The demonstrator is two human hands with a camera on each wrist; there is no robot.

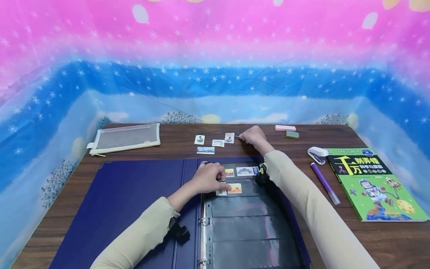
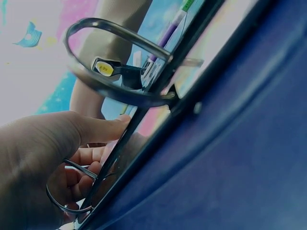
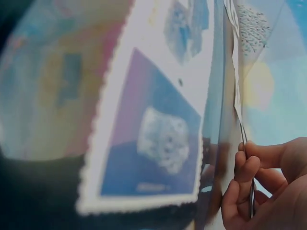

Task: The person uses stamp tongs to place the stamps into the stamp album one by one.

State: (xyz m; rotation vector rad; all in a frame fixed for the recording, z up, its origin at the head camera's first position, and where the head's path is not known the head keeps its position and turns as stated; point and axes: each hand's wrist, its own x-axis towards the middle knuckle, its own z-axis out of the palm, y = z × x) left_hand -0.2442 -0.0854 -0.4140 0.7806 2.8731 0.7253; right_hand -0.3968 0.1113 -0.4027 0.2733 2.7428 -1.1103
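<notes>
My right hand pinches thin metal tweezers, whose tips reach the edge of a small stamp at the back of the table. Beside it lie a green-pictured stamp, an oval-pictured stamp and a landscape stamp. My left hand rests at the upper part of a black pocket page in a blue ring binder. Its thumb lies by an orange stamp in the second row; the fingers are loosely bent. A wide stamp sits in the top row.
A mesh zip pouch lies at back left. To the right are a pink eraser, a green eraser, a white stapler, a purple marker and a green book. Metal rings stand along the binder's spine.
</notes>
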